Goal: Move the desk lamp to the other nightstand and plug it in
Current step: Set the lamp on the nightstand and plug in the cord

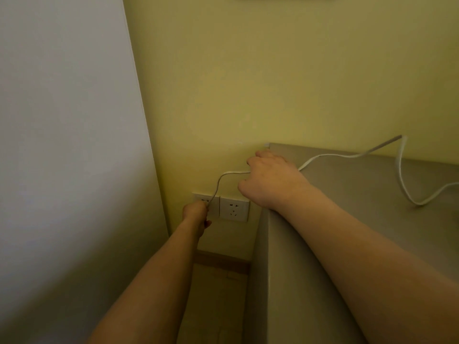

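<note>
A white lamp cord (330,156) runs across the top of the grey nightstand (372,194) and off the right edge of view; the lamp itself is out of view. My right hand (270,180) rests at the nightstand's back left corner, closed on the cord. From there the cord drops in a curve (218,182) to my left hand (196,214), which is closed around the cord's end at the left wall socket (202,198). The plug is hidden inside that fist. A second white socket (234,209) sits free beside it.
The yellow wall (273,83) stands behind the nightstand. A pale panel (62,145) rises close on the left, leaving a narrow gap down to the wooden floor (218,294) and skirting board (223,261).
</note>
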{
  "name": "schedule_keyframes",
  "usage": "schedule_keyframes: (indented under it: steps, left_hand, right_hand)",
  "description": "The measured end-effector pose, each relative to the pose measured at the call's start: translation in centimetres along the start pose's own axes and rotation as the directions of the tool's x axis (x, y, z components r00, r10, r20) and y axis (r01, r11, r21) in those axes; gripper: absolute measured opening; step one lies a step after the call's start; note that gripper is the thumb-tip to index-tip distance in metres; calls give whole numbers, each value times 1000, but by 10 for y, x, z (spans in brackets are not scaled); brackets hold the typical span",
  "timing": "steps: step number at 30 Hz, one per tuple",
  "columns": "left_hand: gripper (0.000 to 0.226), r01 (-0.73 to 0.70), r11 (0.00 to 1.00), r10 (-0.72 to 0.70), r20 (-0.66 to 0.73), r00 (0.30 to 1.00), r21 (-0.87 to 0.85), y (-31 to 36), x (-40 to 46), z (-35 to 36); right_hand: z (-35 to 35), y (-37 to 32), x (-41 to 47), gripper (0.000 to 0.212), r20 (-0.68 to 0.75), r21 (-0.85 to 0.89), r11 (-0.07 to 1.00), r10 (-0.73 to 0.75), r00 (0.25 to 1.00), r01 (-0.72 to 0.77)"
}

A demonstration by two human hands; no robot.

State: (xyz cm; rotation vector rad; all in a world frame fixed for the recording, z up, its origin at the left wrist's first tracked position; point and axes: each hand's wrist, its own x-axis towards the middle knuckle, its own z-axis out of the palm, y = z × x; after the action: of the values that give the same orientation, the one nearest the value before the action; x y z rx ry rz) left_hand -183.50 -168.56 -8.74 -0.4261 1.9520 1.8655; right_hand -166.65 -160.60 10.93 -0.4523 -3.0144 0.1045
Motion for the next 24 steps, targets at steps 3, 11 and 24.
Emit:
schedule_keyframes:
  steps: [3,11,24]
  left_hand:
    - [25,37,999,-37,-10,999,-11,3,0,1]
    - [15,-19,995,18,10,1000,102,7,1,-3]
    - [26,12,1000,-12,72,997,-5,11,2,-8]
  right_hand:
    - [0,0,1,55,5,-2,1000,4,1000,-4]
    - [0,1,1,57,11,-14,1000,-3,1000,3]
    - [1,0,3,57,13,-16,1000,-6,1000,7]
